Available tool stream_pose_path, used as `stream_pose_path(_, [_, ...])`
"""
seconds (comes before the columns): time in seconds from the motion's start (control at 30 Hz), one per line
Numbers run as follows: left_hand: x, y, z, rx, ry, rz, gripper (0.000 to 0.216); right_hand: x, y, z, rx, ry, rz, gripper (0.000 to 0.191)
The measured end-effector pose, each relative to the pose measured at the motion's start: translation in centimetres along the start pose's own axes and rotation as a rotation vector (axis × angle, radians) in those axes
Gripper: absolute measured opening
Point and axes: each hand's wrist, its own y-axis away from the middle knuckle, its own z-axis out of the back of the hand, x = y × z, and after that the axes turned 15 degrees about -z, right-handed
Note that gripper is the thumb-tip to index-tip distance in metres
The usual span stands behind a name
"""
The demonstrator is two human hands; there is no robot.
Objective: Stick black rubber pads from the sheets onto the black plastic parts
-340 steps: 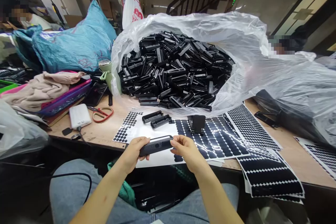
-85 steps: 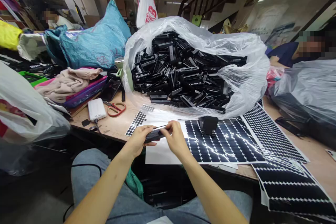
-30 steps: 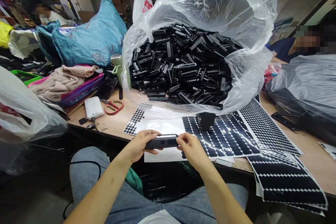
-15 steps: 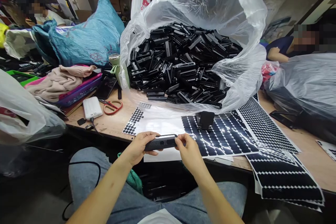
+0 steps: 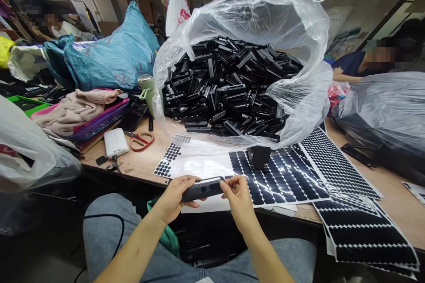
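Note:
My left hand (image 5: 175,196) is closed around the left end of a long black plastic part (image 5: 203,190) with a textured side and a dark round spot. At its right end, the thumb and forefinger of my right hand (image 5: 239,198) are pinched on the corner; whether they also hold something small is hidden. Just beyond lies a sheet of black stickers (image 5: 285,177), its left part bare white backing (image 5: 195,161). A small black stand-like piece (image 5: 260,158) rests upright on that sheet. Behind it, a clear plastic bag (image 5: 299,117) lies open around a heap of similar black parts (image 5: 215,93).
Red-handled scissors (image 5: 142,141), a white power bank (image 5: 116,142) with a cable and a green bottle (image 5: 146,90) stand left. A purple basket (image 5: 99,119) holds cloth. More sticker sheets (image 5: 368,230) overhang the right table edge. People sit at far left and right.
The view has tilted up slightly, so things sit lower in the picture. Both hands keep hold of the black plastic part, with only slight finger movement.

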Motion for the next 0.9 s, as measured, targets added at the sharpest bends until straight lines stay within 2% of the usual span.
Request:
stream_pose_path(0.1, [-0.6, -0.2, 0.9, 0.125, -0.234, -0.007, 0.031, -0.7, -0.2, 0.6, 0.173, -0.044, -0.078, 0.029])
stream_pose_path(0.17, [-1.5, -2.2, 1.5, 0.124, -0.526, -0.164, 0.030, -1.1, 0.1, 0.9, 0.244, -0.026, -0.141, 0.028])
stream_pose_path(0.23, [-2.9, -6.2, 2.0, 0.024, -0.866, -0.425, 0.028, -1.6, 0.9, 0.9, 0.274, 0.068, -0.174, 0.024])
stream_pose_path(0.3, [-4.5, -11.5, 2.4, -0.030, -1.203, -0.554, 0.026, -1.8, 1.7, 0.6, 0.276, 0.226, -0.185, 0.021])
stream_pose_path(0.43, [-6.6, -21.3, 3.6, 0.012, -1.301, -0.519, 0.013, -1.4, 2.6, 0.4, 0.214, 0.437, -0.187, 0.024])
stream_pose_path(0.53, [-6.5, -24.9, 4.7, 0.084, -1.332, -0.448, 0.021, 0.0, 1.5, 0.7, 0.149, 0.488, -0.136, 0.017])
stream_pose_path(0.6, [-5.9, -25.7, 5.3, 0.103, -1.344, -0.432, 0.028, 1.2, -0.1, 0.0, 0.133, 0.528, -0.065, 0.016])
stream_pose_path(0.67, [-5.5, -25.5, 5.6, 0.093, -1.350, -0.452, 0.029, 2.2, -2.3, -1.9, 0.164, 0.580, 0.057, 0.014])
stream_pose_path(0.8, [-5.9, -23.3, 5.7, 0.040, -1.329, -0.538, 0.029, 2.6, -6.3, -9.1, 0.306, 0.812, 0.309, 0.013])
stream_pose_path(0.9, [-7.0, -19.8, 5.9, 0.018, -1.271, -0.615, 0.043, 1.9, -7.3, -13.9, 0.346, 1.094, 0.385, 0.016])
